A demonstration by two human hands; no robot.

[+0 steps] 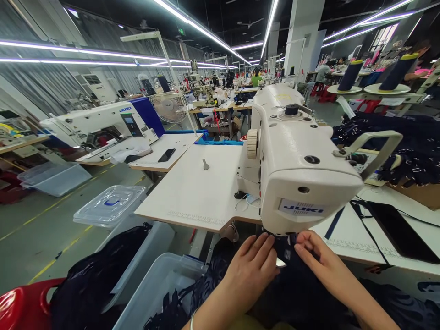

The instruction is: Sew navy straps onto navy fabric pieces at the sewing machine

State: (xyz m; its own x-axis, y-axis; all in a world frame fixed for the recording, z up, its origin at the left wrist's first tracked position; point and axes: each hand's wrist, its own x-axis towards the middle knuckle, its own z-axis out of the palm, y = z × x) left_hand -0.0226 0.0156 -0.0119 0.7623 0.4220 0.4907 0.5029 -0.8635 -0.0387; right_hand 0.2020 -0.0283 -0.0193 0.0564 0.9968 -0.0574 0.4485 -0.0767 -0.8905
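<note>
Down low, the left hand [254, 263] lies flat, fingers together, on the dark navy lace fabric [292, 298]; the right hand [318, 256] curls its fingertips onto it, pinching or not I cannot tell. Both sit just under the white JUKI sewing machine head [302, 178]. Leftward the white tabletop [195, 192] spreads broad to its front edge, a clear plastic bin [154, 284] below

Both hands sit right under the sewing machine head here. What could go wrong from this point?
1. The left hand and right hand press the dark navy fabric just below the white JUKI sewing machine head. The needle is hidden, but the fingertips look close enough that one could be caught.
2. The fabric spills down by the clear plastic bin; a snag or its weight might drag the seam off line.
</note>
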